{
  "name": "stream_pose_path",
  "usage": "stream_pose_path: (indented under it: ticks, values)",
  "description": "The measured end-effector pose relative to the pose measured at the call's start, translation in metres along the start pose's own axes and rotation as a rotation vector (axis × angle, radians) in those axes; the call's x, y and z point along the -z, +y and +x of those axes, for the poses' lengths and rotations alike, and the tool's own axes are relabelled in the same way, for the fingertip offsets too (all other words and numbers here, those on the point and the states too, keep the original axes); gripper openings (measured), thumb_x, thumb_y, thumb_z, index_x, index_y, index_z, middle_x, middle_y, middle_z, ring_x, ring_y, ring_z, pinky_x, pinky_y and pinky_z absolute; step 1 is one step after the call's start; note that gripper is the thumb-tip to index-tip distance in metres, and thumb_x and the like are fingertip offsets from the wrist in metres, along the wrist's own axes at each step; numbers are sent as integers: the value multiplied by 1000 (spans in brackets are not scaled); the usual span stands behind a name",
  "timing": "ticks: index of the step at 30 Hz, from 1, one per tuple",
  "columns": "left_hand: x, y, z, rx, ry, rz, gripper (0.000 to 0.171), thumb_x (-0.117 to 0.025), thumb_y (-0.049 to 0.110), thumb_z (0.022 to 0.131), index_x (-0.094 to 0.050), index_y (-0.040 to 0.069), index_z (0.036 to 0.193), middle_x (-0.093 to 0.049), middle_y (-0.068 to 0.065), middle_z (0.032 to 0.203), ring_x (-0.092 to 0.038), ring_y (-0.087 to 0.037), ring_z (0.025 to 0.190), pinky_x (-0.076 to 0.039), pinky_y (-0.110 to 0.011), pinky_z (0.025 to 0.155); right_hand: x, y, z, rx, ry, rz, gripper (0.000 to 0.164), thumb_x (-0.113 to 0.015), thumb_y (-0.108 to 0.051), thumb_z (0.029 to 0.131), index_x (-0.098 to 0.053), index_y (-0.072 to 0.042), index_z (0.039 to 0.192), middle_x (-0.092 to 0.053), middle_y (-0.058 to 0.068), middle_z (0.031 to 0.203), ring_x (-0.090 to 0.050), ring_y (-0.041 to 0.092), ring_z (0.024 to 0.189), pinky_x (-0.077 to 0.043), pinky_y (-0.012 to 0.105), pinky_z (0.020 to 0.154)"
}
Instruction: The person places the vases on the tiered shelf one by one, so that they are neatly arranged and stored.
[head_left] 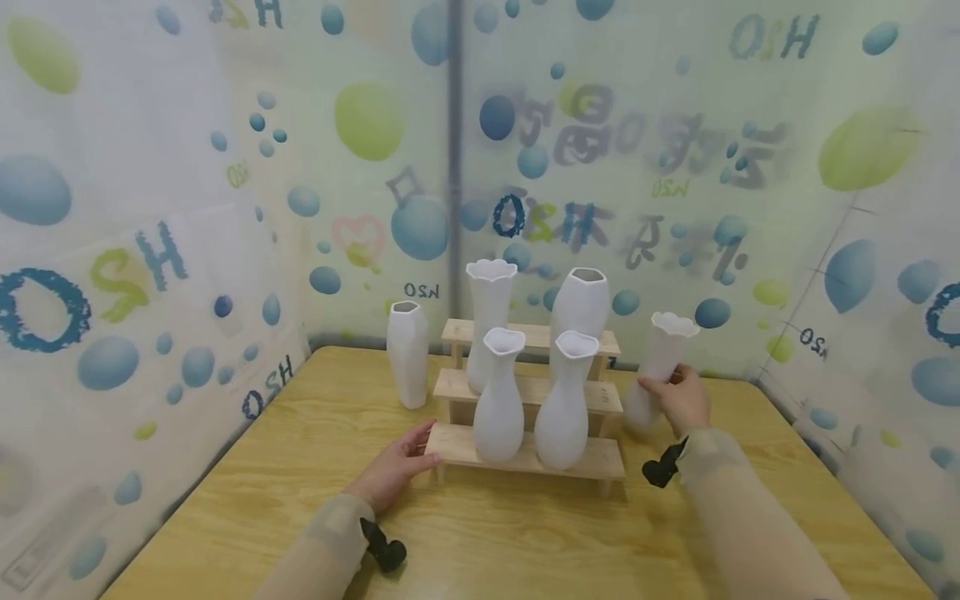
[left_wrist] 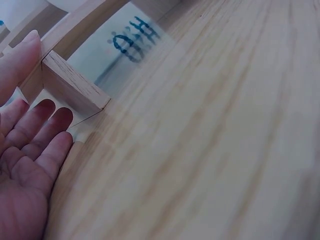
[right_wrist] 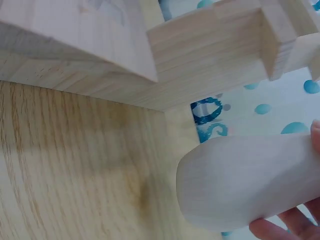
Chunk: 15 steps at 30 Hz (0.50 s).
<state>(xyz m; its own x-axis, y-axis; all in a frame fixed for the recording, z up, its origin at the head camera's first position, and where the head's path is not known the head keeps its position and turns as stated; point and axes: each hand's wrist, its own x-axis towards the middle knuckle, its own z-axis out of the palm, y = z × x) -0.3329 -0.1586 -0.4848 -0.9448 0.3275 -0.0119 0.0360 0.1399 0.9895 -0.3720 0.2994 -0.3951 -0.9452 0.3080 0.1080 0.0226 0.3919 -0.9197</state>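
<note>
My right hand (head_left: 684, 402) grips a white vase (head_left: 670, 337) with a scalloped rim around its middle, right of a three-step wooden stand (head_left: 457, 442). The vase tilts slightly, and its smooth rounded lower end (right_wrist: 240, 180) shows in the right wrist view. My left hand (head_left: 393, 467) holds the left end of the stand's lowest shelf, thumb at the front corner and fingers along the end. Two white flared-neck vases (head_left: 498, 417) (head_left: 562, 421) stand on that lowest shelf. Behind them are a tall scalloped vase (head_left: 491, 304) and a faceted vase (head_left: 583, 304).
Another faceted white vase (head_left: 408, 354) stands on the wooden table (head_left: 510, 542), left of the stand. Pale curtains (head_left: 375, 192) with blue and green spots and lettering enclose the table at the back and both sides.
</note>
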Motion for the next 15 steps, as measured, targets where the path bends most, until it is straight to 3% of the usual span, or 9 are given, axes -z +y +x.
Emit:
stream_pose_path:
  ticks: [15]
  values:
    - [-1, 2, 1, 10, 4, -33, 75, -68, 27, 91, -28, 11, 151, -39, -17, 145, -41, -31, 128, -27, -53, 109, 28, -44, -5, 81, -39, 40, 82, -65, -40, 91, -25, 5, 146, -39, 29, 138, -42, 44, 124, -41, 59, 97]
